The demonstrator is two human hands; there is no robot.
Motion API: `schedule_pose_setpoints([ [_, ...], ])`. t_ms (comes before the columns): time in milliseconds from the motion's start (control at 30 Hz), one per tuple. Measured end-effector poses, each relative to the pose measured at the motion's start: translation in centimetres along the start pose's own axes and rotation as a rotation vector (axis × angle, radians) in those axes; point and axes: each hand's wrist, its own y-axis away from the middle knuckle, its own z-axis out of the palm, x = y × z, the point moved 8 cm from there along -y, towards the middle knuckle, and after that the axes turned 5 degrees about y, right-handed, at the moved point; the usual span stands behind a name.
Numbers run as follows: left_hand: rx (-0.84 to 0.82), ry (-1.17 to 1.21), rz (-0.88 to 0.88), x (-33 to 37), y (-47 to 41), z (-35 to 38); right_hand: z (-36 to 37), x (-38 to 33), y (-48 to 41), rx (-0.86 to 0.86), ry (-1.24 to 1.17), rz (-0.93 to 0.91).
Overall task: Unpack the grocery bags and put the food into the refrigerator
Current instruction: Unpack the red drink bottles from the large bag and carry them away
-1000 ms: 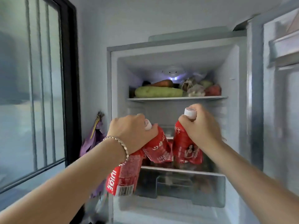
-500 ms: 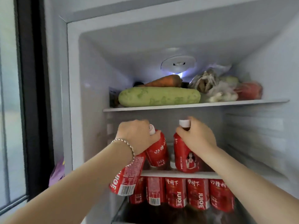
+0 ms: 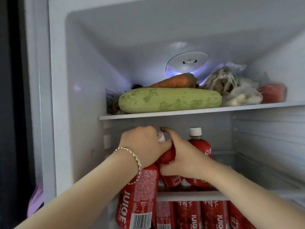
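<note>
**Both hands on juice bottles at the middle shelf**

Nearest the camera, the left hand [image 3: 142, 146], a bracelet [image 3: 134, 157] on its wrist, is clenched over the neck of the front juice bottle [image 3: 137, 200]. That bottle hangs tilted in front of the middle shelf [image 3: 189, 195] of the refrigerator [image 3: 79, 80]. Touching it, the right hand [image 3: 186, 159] wraps around the second bottle [image 3: 166, 156], whose white cap shows between the two hands. Just right of it, a third bottle [image 3: 199, 144] stands upright on the middle shelf. Below the shelf stands a row of juice bottles [image 3: 212, 214]. Farther up, the top shelf [image 3: 181, 112] carries a green squash [image 3: 170, 100], with a carrot [image 3: 176, 80] behind it and plastic bags [image 3: 221, 80] to the right. A round lamp [image 3: 187, 62] glows at the back.
</note>
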Motion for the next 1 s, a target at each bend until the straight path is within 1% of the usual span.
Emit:
schedule_pose_setpoints([
  [167, 0.054, 0.108, -0.030, -1.0, 1.2, -1.7, -0.2, 0.6, -0.2, 0.164, -0.042, 0.038],
  [233, 0.135, 0.110, -0.015, -0.9, 2.1, -3.0, 0.1, 1.1, -0.3, 0.205, -0.067, 0.060],
  [267, 0.200, 0.100, 0.004, -0.6, 2.5, -3.6, 0.3, 1.2, -0.4, 0.221, -0.039, 0.066],
  [333, 0.314, 0.075, 0.026, -0.2, 3.0, -4.8, 0.8, 1.3, -0.4, 0.241, 0.083, 0.083],
  [400, 0.390, 0.077, 0.002, -0.2, 2.9, -5.6, 1.3, 1.1, -0.1, 0.233, 0.190, 0.081],
  [467, 0.451, 0.067, 0.038, 0.2, 2.8, -5.8, 1.5, 0.4, 0.6, 0.256, 0.302, 0.012],
  [533, 0.546, 0.055, 0.138, 0.9, 3.1, -5.6, 0.7, -0.4, 1.6, 0.405, 0.494, -0.103],
  [600, 0.587, 0.026, 0.171, 0.7, 3.0, -4.9, -0.1, -0.1, 2.6, 0.535, 0.610, -0.150],
  [633, 0.589, 0.019, 0.169, 0.2, 2.7, -4.4, -0.4, 0.3, 3.0, 0.557, 0.628, -0.154],
  [700, 0.586, 0.016, 0.130, -0.5, 2.2, -4.2, -1.4, 1.2, 3.8, 0.588, 0.547, -0.095],
  [733, 0.554, 0.012, 0.080, -0.9, 1.7, -3.9, -1.9, 1.8, 4.2, 0.598, 0.489, -0.034],
  [767, 0.490, 0.013, 0.011, -1.3, 1.1, -3.4, -2.1, 2.3, 4.4, 0.572, 0.456, 0.033],
  [833, 0.379, 0.011, -0.104, -1.7, 0.3, -2.1, -1.8, 3.1, 4.5, 0.460, 0.438, 0.147],
  [1000, 0.261, 0.000, -0.101, -1.0, 2.2, 2.1, -0.5, 4.7, 4.7, 0.215, 0.470, 0.284],
])
